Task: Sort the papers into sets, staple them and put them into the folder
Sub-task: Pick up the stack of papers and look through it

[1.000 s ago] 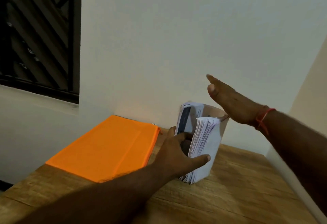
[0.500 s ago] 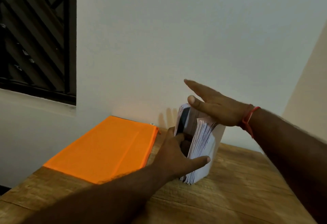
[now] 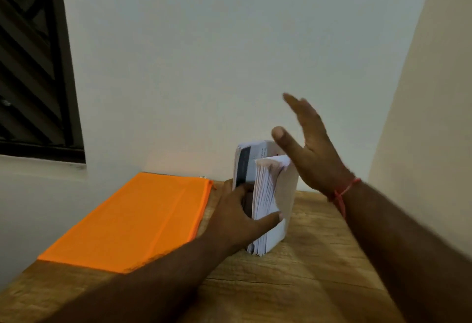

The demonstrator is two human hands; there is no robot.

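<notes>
— Where are the papers [image 3: 270,195]?
— On edge on the table [image 3: 319,271], just right of the orange folder [image 3: 132,218]. My left hand [image 3: 237,210] clasps them so they stand upright.
— And the right hand [image 3: 311,154]?
— Flat, fingers straight, empty, by the top edge. I judge it's there to tap the sheets level before sorting.

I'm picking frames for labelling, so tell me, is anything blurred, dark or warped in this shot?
Head view: the right hand is motion-blurred at its fingertips, while the left hand, the papers it grips and the orange folder look fairly sharp; head view again, lighting is dim and the left forearm goes nearly black; the window frame leans in the head view, a wide-angle warp.
</notes>
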